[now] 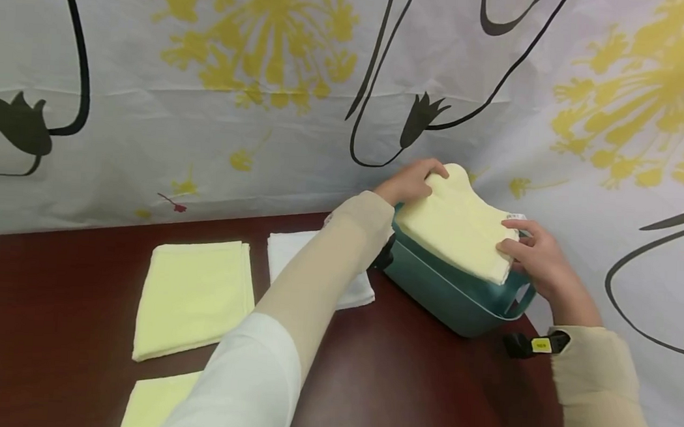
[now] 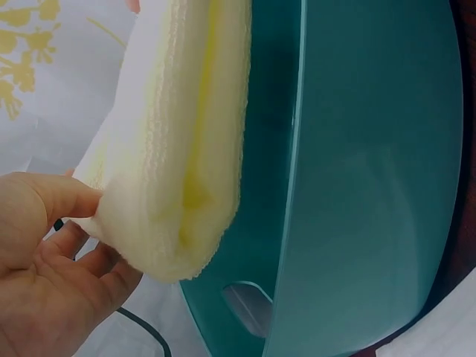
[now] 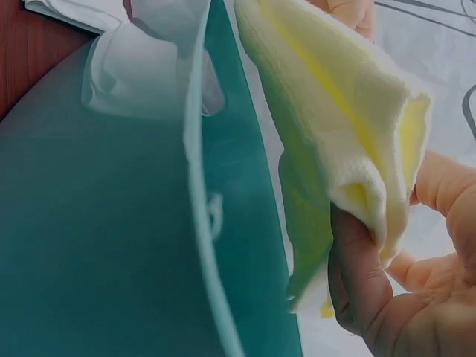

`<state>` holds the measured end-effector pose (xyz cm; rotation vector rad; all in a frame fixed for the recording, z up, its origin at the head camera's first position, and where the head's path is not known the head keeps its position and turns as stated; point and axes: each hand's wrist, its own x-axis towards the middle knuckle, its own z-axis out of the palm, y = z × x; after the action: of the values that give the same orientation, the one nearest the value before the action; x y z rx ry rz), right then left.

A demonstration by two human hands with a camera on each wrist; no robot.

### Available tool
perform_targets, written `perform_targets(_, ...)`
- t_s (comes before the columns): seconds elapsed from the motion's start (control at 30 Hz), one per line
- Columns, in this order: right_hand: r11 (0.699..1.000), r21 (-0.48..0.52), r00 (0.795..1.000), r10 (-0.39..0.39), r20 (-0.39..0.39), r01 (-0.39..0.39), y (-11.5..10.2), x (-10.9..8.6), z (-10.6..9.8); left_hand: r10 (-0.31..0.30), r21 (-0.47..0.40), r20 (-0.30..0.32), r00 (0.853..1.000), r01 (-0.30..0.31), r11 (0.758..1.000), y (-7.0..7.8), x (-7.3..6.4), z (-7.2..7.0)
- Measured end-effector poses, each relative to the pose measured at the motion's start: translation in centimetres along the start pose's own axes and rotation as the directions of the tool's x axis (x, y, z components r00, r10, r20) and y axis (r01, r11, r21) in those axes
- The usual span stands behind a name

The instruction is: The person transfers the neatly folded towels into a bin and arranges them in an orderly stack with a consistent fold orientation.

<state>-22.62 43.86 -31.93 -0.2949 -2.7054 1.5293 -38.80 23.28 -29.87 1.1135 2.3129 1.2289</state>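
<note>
A folded pale yellow towel [image 1: 459, 224] is held over a teal plastic basket [image 1: 440, 288] at the back right of the table. My left hand [image 1: 408, 181] pinches its far left corner, thumb on one face and fingers behind, as the left wrist view shows with the hand [image 2: 59, 260]. At the opposite end, my right hand [image 1: 536, 255] grips the corner near a small white tag [image 1: 515, 217]. In the right wrist view the towel [image 3: 335, 111] hangs in loose layers above the basket rim [image 3: 197, 163]. The basket's bottom is hidden.
Left of the basket, a folded white towel [image 1: 355, 293] lies partly under my left arm. Further left are a folded yellow towel [image 1: 195, 299] and another yellow one [image 1: 154, 401] at the near edge, on the dark red table [image 1: 47, 326]. A patterned curtain [image 1: 205, 140] hangs behind.
</note>
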Motion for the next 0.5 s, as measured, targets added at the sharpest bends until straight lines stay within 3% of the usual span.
perform_targets(0.5, 0.997, 0.036, 0.994, 0.066, 0.093, -0.070, 0.4, 1.1, -0.7, -0.025, 0.050, 0.012, 1.000, 0.024, 0.998, 0.0, 1.3, 0.3)
